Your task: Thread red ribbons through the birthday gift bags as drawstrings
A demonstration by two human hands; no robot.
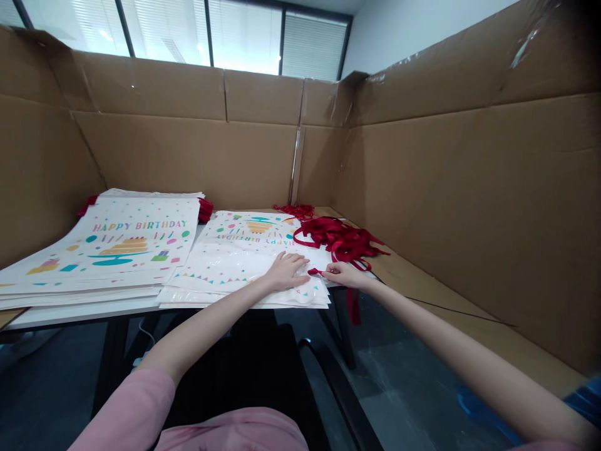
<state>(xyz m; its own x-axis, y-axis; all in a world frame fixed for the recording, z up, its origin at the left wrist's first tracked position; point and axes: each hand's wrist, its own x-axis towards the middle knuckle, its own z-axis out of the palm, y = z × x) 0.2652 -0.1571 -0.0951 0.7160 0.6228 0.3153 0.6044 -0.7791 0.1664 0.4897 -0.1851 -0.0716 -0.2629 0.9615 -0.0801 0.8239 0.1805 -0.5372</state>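
My left hand [287, 272] lies flat, fingers spread, on a stack of white printed sheets or bags [244, 266] with a glossy, plastic-like surface. Their "Happy Birthday" print is upside down from here. Just right of it, my right hand [345, 275] pinches a red ribbon [315, 272] whose end rests on the top sheet near its right edge. Behind my right hand is a tangled heap of red ribbons [335, 235]. One red strip [354, 307] hangs down past the table edge below that hand.
To the left stands a taller stack of "Happy Birthday" prints [141, 241], with red ribbon bunches [205, 210] poking out at its sides. Small red pieces [300, 212] lie at the back. Cardboard walls [188, 144] enclose the table [89, 315]. A black chair armrest [338, 391] is below.
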